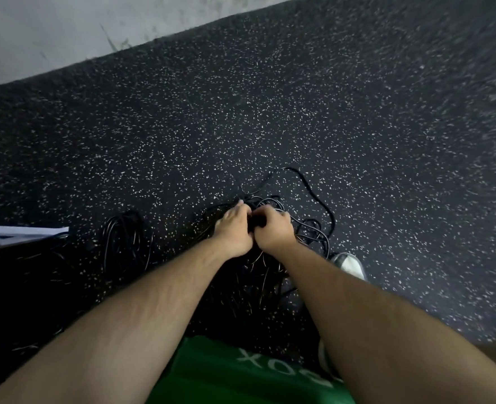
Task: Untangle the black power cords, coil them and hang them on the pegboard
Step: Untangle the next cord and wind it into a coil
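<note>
A tangle of thin black power cords (pixel 313 228) lies on the dark speckled floor in front of me. Both my hands reach down into its middle. My left hand (pixel 233 228) and my right hand (pixel 271 228) sit side by side, each curled round a dark bunch of cord between them. One loose loop (pixel 302 182) runs out beyond the hands. A separate coiled bundle of black cord (pixel 124 240) lies on the floor to the left. No pegboard is in view.
A dark box with a white sheet on top (pixel 16 237) stands at the left edge. My white shoe (pixel 350 263) is just right of the tangle. A pale wall (pixel 66 33) borders the floor at the top left.
</note>
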Available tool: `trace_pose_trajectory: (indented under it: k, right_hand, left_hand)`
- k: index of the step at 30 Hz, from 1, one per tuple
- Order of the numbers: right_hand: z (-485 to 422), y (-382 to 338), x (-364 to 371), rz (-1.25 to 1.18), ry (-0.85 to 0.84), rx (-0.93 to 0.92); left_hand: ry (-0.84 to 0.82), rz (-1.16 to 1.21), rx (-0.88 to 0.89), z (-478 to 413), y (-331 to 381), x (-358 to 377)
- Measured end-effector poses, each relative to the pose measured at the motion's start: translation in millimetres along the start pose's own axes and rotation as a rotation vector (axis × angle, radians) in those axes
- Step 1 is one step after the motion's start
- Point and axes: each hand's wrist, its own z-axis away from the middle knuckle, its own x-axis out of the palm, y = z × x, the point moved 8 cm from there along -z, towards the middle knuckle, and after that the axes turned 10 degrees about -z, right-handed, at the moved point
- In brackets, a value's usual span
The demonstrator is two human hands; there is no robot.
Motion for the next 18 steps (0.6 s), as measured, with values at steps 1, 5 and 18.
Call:
trace_pose_trajectory:
  k: [1, 5, 18]
  right_hand:
    - [-4, 3, -2, -0.078, 0.044, 0.056]
    - [-11, 0, 4, 0.009, 0.002, 0.105]
    - [63, -185, -185, 0.072, 0.149, -0.364]
  left_hand:
    - [0.018, 0.03, -0.006, -2, 0, -3]
    - [0.05, -0.005, 0.008, -5, 1, -17]
    - [0.318, 0.283, 0.19, 70, 74, -219]
